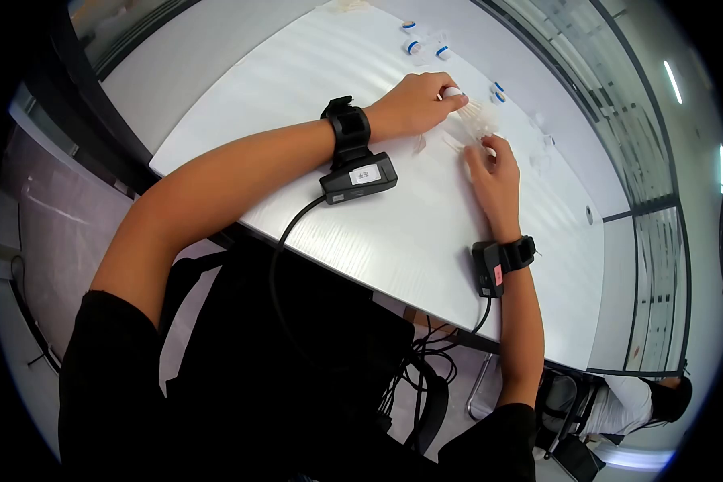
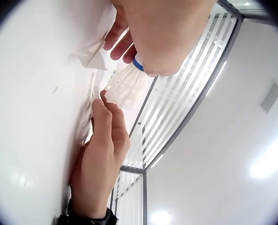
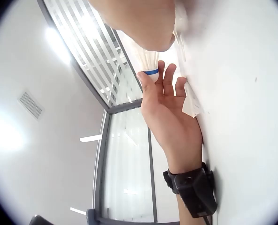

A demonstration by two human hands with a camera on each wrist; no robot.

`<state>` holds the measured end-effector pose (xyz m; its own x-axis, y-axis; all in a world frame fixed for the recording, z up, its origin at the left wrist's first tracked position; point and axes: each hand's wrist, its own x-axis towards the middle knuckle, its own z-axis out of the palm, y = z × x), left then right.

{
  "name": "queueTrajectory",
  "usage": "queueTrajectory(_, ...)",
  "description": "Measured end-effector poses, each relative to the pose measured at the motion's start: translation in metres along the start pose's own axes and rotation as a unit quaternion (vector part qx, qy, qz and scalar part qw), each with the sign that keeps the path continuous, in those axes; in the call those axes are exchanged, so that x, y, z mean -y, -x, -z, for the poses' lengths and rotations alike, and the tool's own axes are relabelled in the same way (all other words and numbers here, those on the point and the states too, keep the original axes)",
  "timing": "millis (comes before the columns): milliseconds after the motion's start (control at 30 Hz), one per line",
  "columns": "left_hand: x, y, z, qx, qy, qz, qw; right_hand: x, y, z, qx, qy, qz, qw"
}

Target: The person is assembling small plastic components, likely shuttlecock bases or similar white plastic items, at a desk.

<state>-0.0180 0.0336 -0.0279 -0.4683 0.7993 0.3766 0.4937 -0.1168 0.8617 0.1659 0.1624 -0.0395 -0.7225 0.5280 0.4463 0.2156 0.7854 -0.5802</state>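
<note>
A white feather shuttlecock (image 1: 472,112) with a blue band is held just above the white table (image 1: 361,233). My left hand (image 1: 446,92) grips its cork end between thumb and fingers. My right hand (image 1: 486,149) is curled at the feather skirt and pinches a feather there. In the left wrist view the right hand (image 2: 104,101) touches the shuttlecock's (image 2: 127,84) feathers from below. The right wrist view shows the left hand (image 3: 153,77) holding the shuttlecock (image 3: 148,61) by its banded base. Loose feathers (image 1: 422,145) lie on the table beside the hands.
Several shuttlecock corks with blue bands (image 1: 414,46) lie at the far end of the table, with two more (image 1: 498,90) near the hands. A glass partition (image 1: 618,96) runs along the right. Another person (image 1: 631,402) sits at the lower right. Cables (image 1: 426,353) hang below the table edge.
</note>
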Motion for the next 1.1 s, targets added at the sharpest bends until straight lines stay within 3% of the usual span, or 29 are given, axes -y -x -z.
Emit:
queueTrajectory(833,0.0,0.0,0.0,0.002,0.003,0.002,1.0,0.008,0.0,0.003,0.007,0.031,0.03,0.999)
queueTrajectory(1000,0.0,-0.003,-0.002,-0.055,0.017,0.012,0.998,0.015,-0.001,0.002,-0.02,-0.018,-0.036,0.999)
queueTrajectory(1100,0.003,-0.001,-0.002,-0.076,0.007,0.011,0.997,0.017,-0.001,0.003,-0.025,-0.037,-0.029,0.999)
